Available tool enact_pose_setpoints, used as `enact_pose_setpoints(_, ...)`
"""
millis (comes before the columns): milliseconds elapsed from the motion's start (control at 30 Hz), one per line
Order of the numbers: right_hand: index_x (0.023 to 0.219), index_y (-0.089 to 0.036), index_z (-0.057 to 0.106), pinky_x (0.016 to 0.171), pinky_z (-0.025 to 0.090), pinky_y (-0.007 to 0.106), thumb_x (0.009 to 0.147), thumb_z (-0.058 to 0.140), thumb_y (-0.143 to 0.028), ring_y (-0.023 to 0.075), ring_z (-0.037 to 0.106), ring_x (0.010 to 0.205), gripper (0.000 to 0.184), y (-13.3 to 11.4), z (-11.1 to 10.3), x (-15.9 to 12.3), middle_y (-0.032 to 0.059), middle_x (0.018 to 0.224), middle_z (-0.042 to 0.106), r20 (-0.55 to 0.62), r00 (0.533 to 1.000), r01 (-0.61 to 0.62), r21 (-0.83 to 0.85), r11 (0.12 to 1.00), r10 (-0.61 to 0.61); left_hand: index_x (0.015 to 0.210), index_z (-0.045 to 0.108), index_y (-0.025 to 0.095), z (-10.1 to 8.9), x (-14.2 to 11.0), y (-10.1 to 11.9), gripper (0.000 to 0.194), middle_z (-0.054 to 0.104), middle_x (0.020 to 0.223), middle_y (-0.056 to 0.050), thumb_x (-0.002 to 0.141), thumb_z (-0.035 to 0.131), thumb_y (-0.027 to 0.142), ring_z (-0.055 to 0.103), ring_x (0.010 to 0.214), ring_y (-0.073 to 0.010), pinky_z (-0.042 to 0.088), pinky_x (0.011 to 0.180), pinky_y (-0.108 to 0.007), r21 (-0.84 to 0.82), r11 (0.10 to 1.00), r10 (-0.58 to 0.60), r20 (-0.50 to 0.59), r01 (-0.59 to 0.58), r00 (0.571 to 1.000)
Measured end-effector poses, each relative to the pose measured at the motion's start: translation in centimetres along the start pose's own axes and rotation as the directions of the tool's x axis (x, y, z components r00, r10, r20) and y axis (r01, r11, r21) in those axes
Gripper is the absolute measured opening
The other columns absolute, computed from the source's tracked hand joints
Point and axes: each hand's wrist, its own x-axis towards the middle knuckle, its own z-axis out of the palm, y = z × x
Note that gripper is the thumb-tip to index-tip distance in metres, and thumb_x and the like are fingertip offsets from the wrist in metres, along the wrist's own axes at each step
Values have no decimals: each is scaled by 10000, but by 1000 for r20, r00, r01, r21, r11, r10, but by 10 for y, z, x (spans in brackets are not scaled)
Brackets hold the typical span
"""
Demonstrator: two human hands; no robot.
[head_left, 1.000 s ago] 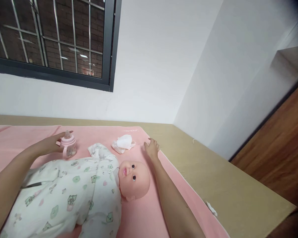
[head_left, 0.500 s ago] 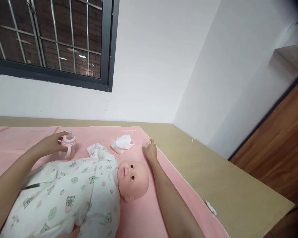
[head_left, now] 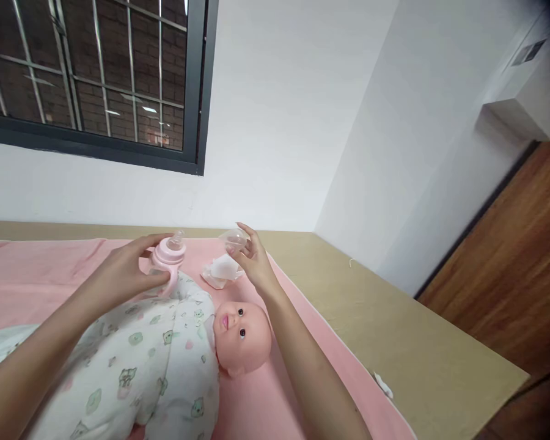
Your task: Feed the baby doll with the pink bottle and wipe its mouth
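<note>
A baby doll point(head_left: 238, 333) in a white printed sleepsuit lies on its back on a pink blanket point(head_left: 41, 275). My left hand point(head_left: 123, 272) is closed round a pink baby bottle point(head_left: 167, 260) and holds it tilted above the doll's chest. My right hand point(head_left: 254, 260) pinches a clear bottle cap point(head_left: 233, 238) a little to the right of the bottle's teat, above the doll's head. Bottle and cap are apart.
A crumpled white wipe point(head_left: 220, 269) lies on the blanket beyond the doll's head. The blanket covers a tan table point(head_left: 394, 324) set into a white wall corner. A small white scrap point(head_left: 382, 384) lies near the blanket's right edge. A barred window is at upper left.
My left hand lifted the bottle off the blanket and carried it right. My right hand picked the clear cap up from the blanket edge and brought it left towards the bottle.
</note>
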Motion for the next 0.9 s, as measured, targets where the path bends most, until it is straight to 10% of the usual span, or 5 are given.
enact_pose_setpoints(333,1307,-355,488,1014,473,395,778,709,-387,191,516,1196,574,-41,43,-36,23,1295,513,177,977,134,-70,989,-120,1283,495,281,20,-14,21,611,686,1087,-26,691,603,391,619,1041,-268,488,857,-371,-48,987,152,16,-151,988)
enact_pose_setpoints(533,1403,-383,329,971,509,416,702,785,-365,205,530,1184,837,-43,50,-41,46,1301,492,243,970,25,-57,998,-11,1312,459,293,22,-17,23,641,691,1093,-29,706,623,424,622,1062,-269,504,837,-366,-88,980,174,-43,-177,984)
enact_pose_setpoints(900,1443,-411,186,781,582,358,667,797,-319,194,619,1005,992,-38,65,-50,37,1186,530,88,995,-42,36,998,39,1414,341,303,37,-26,24,720,667,1098,-42,763,616,438,590,1049,-285,328,1016,-528,118,954,297,-240,-276,924)
